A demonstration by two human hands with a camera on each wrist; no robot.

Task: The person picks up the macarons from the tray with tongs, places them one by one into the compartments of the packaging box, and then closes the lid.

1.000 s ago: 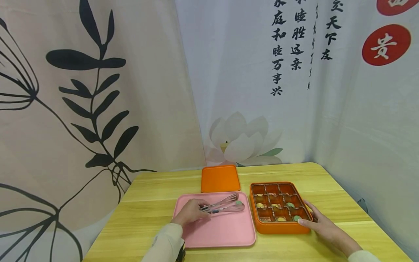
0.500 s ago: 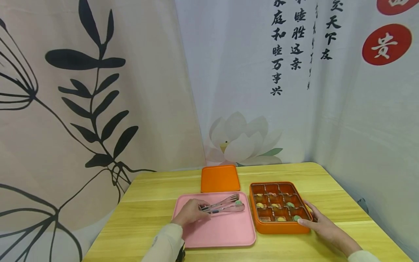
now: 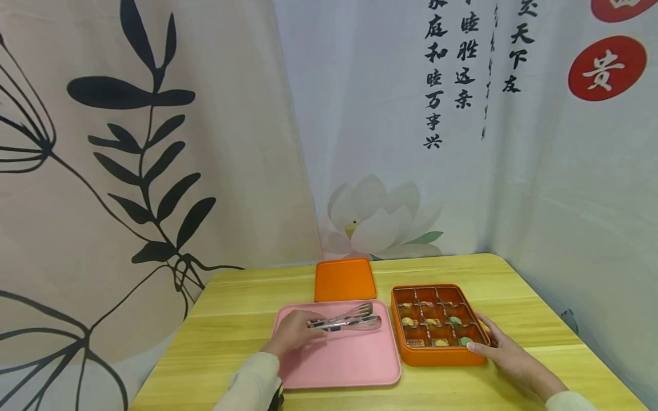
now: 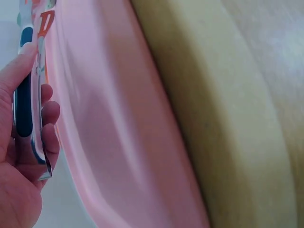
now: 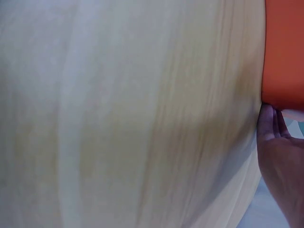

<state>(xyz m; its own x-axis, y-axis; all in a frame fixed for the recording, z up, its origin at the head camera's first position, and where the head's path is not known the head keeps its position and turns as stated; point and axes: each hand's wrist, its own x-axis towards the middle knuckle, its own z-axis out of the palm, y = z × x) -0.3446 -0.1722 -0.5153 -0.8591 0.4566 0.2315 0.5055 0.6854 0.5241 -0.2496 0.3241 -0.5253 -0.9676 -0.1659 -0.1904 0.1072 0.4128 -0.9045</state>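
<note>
Head view: left hand point(image 3: 294, 334) clamped on tongs point(image 3: 334, 323), right hand point(image 3: 509, 357) braced against orange box point(image 3: 444, 358)

From the head, the tongs are slim and glossy, with slotted ends standing apart, and they lie over the upper half of a smooth pink tray point(image 3: 354, 365) with rounded corners. The left hand comes in from 7 o'clock, pinching the handles between thumb and fingers, the ends pointing toward 2 o'clock. At the tray's 3 o'clock sits the box, its translucent brown insert split into nine square wells; small pieces point(image 3: 441, 343), some yellow, some green, lie in several. The right hand reaches from 5 o'clock, thumb and fingers spread, touching the box's near right corner without curling round it. A flat orange panel point(image 3: 345, 279) adjoins the tray at 12 o'clock. Tray rim and box wall run just beside each other; the wood-grain table point(image 3: 221, 342) extends broadly at the tray's 9 o'clock.

Left wrist: at 9 o'clock, the thumb presses a dark grip inset point(image 4: 23, 102) in the shiny handle, fingers curled opposite. The tray's edge slants past the centre.

Right wrist: fingertips meet the box's matte wall at 3 o'clock; streaked wood fills the 9 o'clock side.
</note>
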